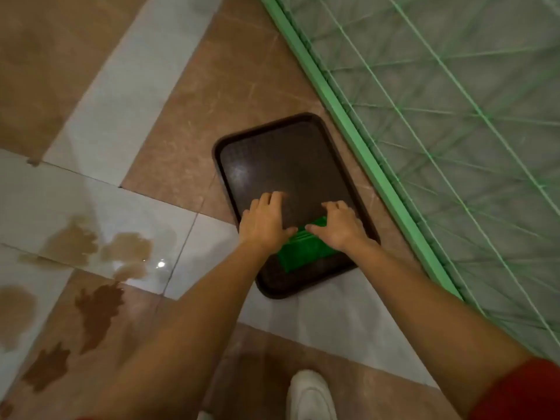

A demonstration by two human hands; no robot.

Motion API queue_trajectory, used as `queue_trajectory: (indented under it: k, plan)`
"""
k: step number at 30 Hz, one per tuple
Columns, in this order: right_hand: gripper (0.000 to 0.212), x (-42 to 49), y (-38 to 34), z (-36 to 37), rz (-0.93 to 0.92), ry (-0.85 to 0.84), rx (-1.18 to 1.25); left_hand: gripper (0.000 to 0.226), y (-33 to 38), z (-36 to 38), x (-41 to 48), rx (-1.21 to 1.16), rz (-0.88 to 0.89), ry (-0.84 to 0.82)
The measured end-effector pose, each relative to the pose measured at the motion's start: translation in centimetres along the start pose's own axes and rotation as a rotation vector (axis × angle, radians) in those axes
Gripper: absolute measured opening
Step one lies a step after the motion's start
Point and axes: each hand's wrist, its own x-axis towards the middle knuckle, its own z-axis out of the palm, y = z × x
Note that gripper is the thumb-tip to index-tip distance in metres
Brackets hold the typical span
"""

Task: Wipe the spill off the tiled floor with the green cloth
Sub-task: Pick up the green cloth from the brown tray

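Where brown tiles and pale tiles meet, a dark tray (288, 165) lies flat on the tiled floor (188, 116). The floor is shiny, and a small bright light glints off it to the left of the tray. Along the tray's right side runs a green mesh panel (454, 131) with a thick green edge, just beside the tray.

The green cloth (303, 253) lies on the near end of the tray. The left hand (266, 222) rests flat on the tray with its fingers spread wide, and its thumb is right at the cloth's edge. The right hand (341, 227) lies on top of the cloth with its fingers bent a little. It is not clear whether this hand grips the cloth or only rests on it, because the hand hides most of the cloth's far end.

The spill (100, 310) is well to the left of the tray, in brown puddles on both kinds of tile. Some puddles are cut off at the picture's left edge.

Nearer than the tray, a white shoe (310, 395) and a red sleeve (524, 392) show only in part.
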Motion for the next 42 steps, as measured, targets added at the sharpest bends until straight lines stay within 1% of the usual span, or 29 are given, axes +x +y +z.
queue_trajectory:
  k: [6,9,13,21,24,26,28,30,33,36,38,42]
  plan:
    - [0.074,3.0,1.6,4.0,0.021,-0.083,-0.059,0.070,-1.7,4.8,1.6,0.057,-0.063,-0.109]
    - [0.078,3.6,2.2,5.0,0.034,-0.070,-0.029,0.065,-2.2,6.2,1.9,0.048,-0.077,-0.170]
    - [0.082,3.7,3.0,5.7,0.068,-0.075,-0.023,0.066,-2.1,7.3,1.6,0.020,-0.095,-0.282]
    - [0.083,3.7,3.4,6.6,0.061,-0.023,0.023,0.049,-1.9,8.3,1.4,0.006,-0.116,-0.265]
    - [0.069,3.7,3.2,6.6,0.058,0.033,0.022,0.046,-2.0,8.4,1.5,0.047,-0.124,-0.306]
    - [0.056,3.7,3.2,6.5,0.047,0.058,0.014,0.047,-2.2,8.3,1.6,0.066,-0.117,-0.343]
    - [0.048,3.6,3.3,6.4,0.036,0.069,0.002,0.049,-2.5,7.9,1.8,0.062,-0.095,-0.374]
    - [0.043,3.5,3.3,6.4,0.028,0.070,0.003,0.050,-2.8,7.5,1.8,0.074,-0.062,-0.354]
    - [0.038,3.2,2.8,6.5,0.017,0.085,0.024,0.048,-3.2,6.8,2.0,0.131,-0.010,-0.252]
    - [0.038,3.1,1.9,6.3,-0.002,0.106,0.044,0.048,-3.7,5.9,1.9,0.143,0.002,-0.236]
    - [0.037,3.0,1.1,6.1,-0.026,0.115,0.058,0.045,-4.1,5.2,1.6,0.101,-0.017,-0.239]
    - [0.036,2.8,-1.2,5.8,-0.095,0.111,0.102,0.038,-5.3,3.4,0.7,-0.061,-0.092,-0.250]
